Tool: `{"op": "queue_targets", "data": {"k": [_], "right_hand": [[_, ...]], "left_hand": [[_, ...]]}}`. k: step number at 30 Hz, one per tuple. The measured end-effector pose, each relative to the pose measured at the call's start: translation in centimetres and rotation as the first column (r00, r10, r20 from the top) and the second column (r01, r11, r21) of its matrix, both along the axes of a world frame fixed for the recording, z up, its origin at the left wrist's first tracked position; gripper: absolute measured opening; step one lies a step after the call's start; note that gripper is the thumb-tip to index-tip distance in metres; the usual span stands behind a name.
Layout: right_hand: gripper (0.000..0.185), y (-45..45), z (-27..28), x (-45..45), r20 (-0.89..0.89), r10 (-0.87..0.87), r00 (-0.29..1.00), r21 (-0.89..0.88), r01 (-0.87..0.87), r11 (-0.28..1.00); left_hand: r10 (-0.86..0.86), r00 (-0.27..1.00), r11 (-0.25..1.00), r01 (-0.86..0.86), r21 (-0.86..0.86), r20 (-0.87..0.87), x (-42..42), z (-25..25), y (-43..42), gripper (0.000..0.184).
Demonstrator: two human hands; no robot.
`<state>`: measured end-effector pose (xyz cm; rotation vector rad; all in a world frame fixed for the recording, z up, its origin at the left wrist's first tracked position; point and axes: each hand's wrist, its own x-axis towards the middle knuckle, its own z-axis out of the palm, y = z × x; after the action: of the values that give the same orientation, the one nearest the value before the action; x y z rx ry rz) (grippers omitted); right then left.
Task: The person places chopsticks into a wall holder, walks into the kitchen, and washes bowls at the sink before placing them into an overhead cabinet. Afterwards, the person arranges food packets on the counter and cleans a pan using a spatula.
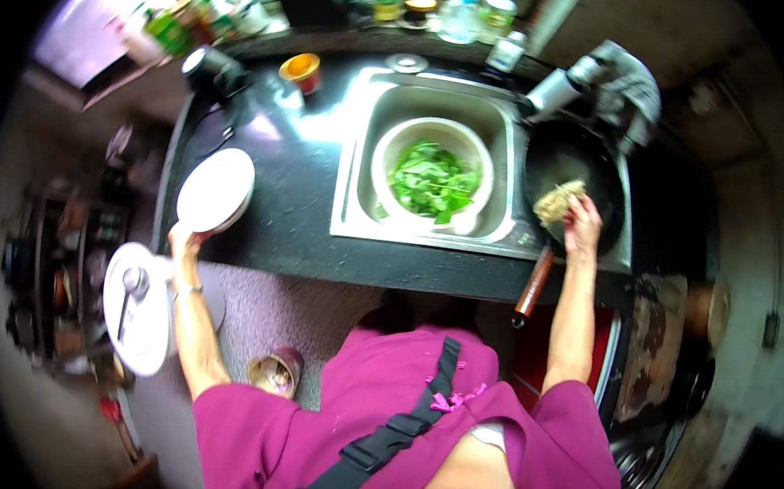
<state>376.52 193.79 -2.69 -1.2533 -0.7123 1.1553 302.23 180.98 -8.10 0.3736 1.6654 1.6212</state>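
My left hand (184, 239) grips the rim of a white bowl (217, 187), which is tilted above the left end of the counter. In my right hand (582, 227) is a rough, pale yellow-brown fibrous clump (558, 202); its exact kind is unclear. The clump is over a dark pan (603, 182) with a wooden handle (533, 286) pointing toward me, on the right side of the sink. A white basin (384, 176) of green leaves (433, 180) stands in the steel sink (349, 207), between my hands.
An orange cup (301, 72) stands at the back of the black counter (302, 166). Jars and bottles (460, 18) line the window sill. A draped cloth (628, 87) hangs near the tap. Below left are a white stool (135, 340) with a ladle and a bin (276, 373).
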Motion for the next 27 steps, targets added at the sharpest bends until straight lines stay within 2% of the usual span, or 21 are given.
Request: {"op": "queue_targets", "data": {"k": [1, 2, 3, 9, 10, 11, 12, 13, 15, 17, 18, 19, 27], "right_hand": [[0.012, -0.2, -0.1, 0.1, -0.027, -0.008, 1.0, -0.003, 0.008, 1.0], [0.011, -0.5, -0.1, 0.1, -0.052, -0.011, 0.999, 0.002, 0.011, 1.0], [0.011, -0.7, -0.1, 0.2, -0.08, -0.013, 0.997, 0.009, 0.014, 1.0], [0.008, -2.4, -0.4, 1.6, -0.162, -0.057, 0.985, 0.021, 0.061, 0.998], [0.009, -2.7, -0.6, 2.0, -0.186, -0.073, 0.98, 0.018, 0.077, 0.997], [0.009, -2.9, -0.8, 2.3, -0.212, -0.082, 0.974, 0.016, 0.088, 0.996], [0.009, -3.0, -0.8, 2.6, -0.23, -0.102, 0.968, 0.002, 0.105, 0.994], [0.007, -3.3, -0.5, 2.6, -0.225, -0.118, 0.967, -0.002, 0.121, 0.993], [0.006, -3.8, -0.6, 3.4, -0.191, -0.122, 0.974, -0.008, 0.123, 0.992], [0.005, -4.0, -0.6, 4.1, -0.211, -0.145, 0.967, -0.007, 0.147, 0.989], [0.005, -4.1, -0.5, 4.5, -0.208, -0.145, 0.967, -0.013, 0.146, 0.989], [0.005, -4.2, -0.2, 4.9, -0.208, -0.143, 0.968, -0.02, 0.141, 0.99], [0.005, -4.0, -0.2, 8.4, -0.255, -0.132, 0.958, 0.0, 0.136, 0.991]], "left_hand": [[0.008, 0.999, 1.0, -0.008, -0.011, -0.034, -0.8, -0.8, 0.1, 0.033], [0.025, 0.999, 0.998, -0.023, 0.061, -0.027, -0.2, -0.6, 0.0, 0.02], [0.013, 0.999, 0.999, -0.011, 0.048, -0.046, -1.0, -1.1, 0.1, 0.018], [-0.141, 0.937, 0.983, 0.094, -0.156, -0.32, -7.1, -5.9, -0.4, 0.017], [-0.024, 0.934, 0.972, -0.062, -0.228, -0.357, -5.2, -5.4, 0.1, 0.027], [-0.008, 0.94, 0.973, -0.071, -0.218, -0.341, -5.7, -6.2, 0.0, 0.029], [-0.047, 0.909, 0.955, -0.081, -0.286, -0.415, -4.2, -5.3, 0.1, 0.033], [0.034, 0.89, 0.947, -0.174, -0.271, -0.455, -1.8, -4.1, 0.3, 0.035], [-0.024, 0.872, 0.926, -0.165, -0.34, -0.489, -2.3, -5.0, 0.2, 0.037], [0.049, 0.845, 0.895, -0.273, -0.352, -0.532, 0.4, -3.5, 0.4, 0.045], [-0.044, 0.883, 0.81, -0.242, -0.535, -0.467, 0.4, -2.4, 0.6, 0.031], [-0.06, 0.872, 0.784, -0.26, -0.563, -0.486, 0.4, -2.5, 0.6, 0.031], [-0.026, 0.832, 0.806, -0.311, -0.505, -0.554, 4.6, -3.0, 0.3, 0.029]]}}
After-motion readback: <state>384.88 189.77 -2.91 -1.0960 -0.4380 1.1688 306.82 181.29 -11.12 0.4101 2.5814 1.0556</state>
